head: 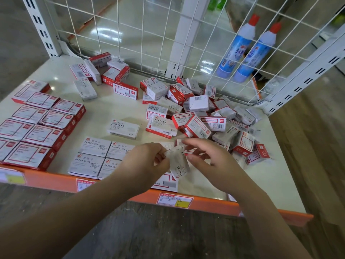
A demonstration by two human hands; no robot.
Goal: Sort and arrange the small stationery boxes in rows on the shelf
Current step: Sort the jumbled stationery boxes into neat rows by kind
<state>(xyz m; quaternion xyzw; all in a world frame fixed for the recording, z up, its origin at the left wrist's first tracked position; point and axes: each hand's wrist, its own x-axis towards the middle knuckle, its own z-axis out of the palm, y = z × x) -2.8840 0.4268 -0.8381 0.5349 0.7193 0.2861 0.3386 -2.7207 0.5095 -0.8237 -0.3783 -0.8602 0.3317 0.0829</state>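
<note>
My left hand [149, 159] and my right hand [207, 156] both hold one small white staples box [178, 163] above the shelf's front edge. My left fingers pinch its left side and my right fingers curl on its right side. Red-and-white boxes [37, 128] lie in neat rows at the left. Several white paper clips boxes [95, 156] sit in rows just left of my hands. A lone staples box [124, 128] lies in the middle. A jumbled heap of boxes [201, 116] covers the right of the shelf.
A smaller loose cluster of boxes [104, 73] lies at the back left. The cream shelf [115, 107] has an orange front rim [205, 202] with price labels. A white wire grid [158, 34] stands behind, with two blue bottles [246, 51] beyond it.
</note>
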